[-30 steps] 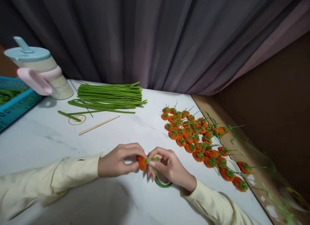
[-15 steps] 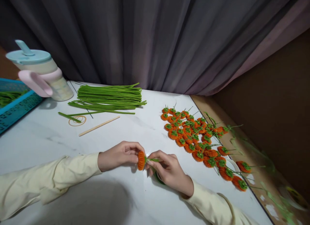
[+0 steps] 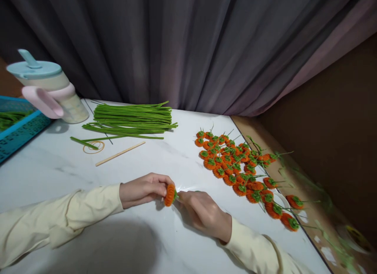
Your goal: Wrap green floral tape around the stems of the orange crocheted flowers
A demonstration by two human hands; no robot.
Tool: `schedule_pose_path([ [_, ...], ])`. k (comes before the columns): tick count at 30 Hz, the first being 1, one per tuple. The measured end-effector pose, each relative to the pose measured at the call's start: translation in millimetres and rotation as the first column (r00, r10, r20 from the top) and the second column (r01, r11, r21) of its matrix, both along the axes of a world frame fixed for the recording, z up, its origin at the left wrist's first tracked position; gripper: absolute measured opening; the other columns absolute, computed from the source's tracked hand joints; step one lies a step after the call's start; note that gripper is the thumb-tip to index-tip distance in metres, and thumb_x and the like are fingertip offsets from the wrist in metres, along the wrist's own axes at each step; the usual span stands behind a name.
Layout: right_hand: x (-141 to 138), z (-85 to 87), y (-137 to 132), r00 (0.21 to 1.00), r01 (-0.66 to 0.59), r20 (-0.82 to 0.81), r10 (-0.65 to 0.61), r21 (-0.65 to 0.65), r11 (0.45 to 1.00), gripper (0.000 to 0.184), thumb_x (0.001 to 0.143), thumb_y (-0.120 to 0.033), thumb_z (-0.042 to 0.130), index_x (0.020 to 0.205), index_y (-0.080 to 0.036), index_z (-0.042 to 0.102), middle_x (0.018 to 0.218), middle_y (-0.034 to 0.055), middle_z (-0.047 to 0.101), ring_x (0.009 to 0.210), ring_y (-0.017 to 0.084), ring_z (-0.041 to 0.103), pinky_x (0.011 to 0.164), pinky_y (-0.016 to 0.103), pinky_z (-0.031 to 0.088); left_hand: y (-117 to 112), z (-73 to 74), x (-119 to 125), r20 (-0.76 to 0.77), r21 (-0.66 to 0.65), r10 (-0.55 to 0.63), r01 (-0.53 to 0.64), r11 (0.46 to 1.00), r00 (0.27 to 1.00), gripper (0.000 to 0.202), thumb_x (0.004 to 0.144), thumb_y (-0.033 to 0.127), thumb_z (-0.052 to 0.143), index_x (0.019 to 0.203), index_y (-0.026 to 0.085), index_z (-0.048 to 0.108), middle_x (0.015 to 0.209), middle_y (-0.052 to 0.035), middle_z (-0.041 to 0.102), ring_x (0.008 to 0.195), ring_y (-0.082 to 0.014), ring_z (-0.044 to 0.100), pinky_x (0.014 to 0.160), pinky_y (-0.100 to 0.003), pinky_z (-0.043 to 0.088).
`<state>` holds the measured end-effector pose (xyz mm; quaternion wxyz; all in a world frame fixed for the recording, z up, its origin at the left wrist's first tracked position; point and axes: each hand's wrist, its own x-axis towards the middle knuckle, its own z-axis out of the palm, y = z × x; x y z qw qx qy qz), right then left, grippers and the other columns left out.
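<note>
Close to the middle of the table, my left hand [image 3: 147,188] grips a small ribbed orange pipe-cleaner fruit [image 3: 169,195] between thumb and fingers. It lies tilted on its side, its green leafy top [image 3: 175,194] facing right. My right hand [image 3: 204,212] is closed beside it, the fingertips pinching at the green stem that comes out of the top. The back of that hand faces up and hides most of the stem. Several finished fruits [image 3: 226,167] of the same orange and green kind, with thin stems, lie spread over the right side of the table.
A bundle of green pipe cleaners [image 3: 132,116] lies at the back. In front of it are a wooden stick [image 3: 120,153] and rubber bands [image 3: 93,147]. A lidded tumbler [image 3: 73,107] and a blue basket [image 3: 26,134] stand at left; a tape roll [image 3: 283,201] is among the fruits.
My right hand has rolled over around the stem, its back now upward, hiding the green strip and loop seen before. My left hand has barely moved and keeps the fruit.
</note>
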<state>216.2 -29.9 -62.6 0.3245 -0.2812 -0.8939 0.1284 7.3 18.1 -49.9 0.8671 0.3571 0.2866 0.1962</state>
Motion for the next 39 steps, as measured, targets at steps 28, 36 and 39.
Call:
schedule_pose_path([
  [28,-4.1,15.3,1.1,0.993,-0.009,-0.118,-0.013,-0.182,0.983,0.021,0.093,-0.011,0.038,0.103,-0.013,0.057,0.072,0.0067,0.070,0.059,0.013,0.065,0.055,0.022,0.051,18.5,13.5,-10.8,-0.154,0.172,-0.230,0.255,0.951,0.961,0.032,0.076,0.034,0.069,0.097,0.013,0.057,0.082,-0.0047,0.063,0.067,-0.0122,0.056,0.065,-0.024,0.043],
  [36,-14.2,33.5,1.4,0.831,-0.386,-0.480,-0.282,-0.862,0.328,0.025,0.080,-0.036,0.065,0.077,-0.011,0.062,0.062,0.0028,0.068,0.053,0.015,0.067,0.052,0.024,0.055,14.9,55.0,-16.1,-0.361,0.903,-0.164,0.388,0.182,0.918,0.018,0.083,0.020,0.062,0.101,0.016,0.060,0.103,-0.0095,0.060,0.094,-0.0182,0.056,0.088,-0.028,0.041],
  [39,-13.0,32.3,2.7,0.829,-0.422,-0.486,-0.278,-0.868,0.260,0.029,0.076,-0.038,0.069,0.076,-0.010,0.063,0.061,0.0038,0.068,0.054,0.015,0.067,0.055,0.026,0.056,7.1,51.9,-11.1,-0.352,0.934,-0.110,0.356,0.019,0.930,0.012,0.088,0.013,0.052,0.096,0.013,0.061,0.096,-0.0105,0.062,0.090,-0.0174,0.056,0.087,-0.027,0.041],
])
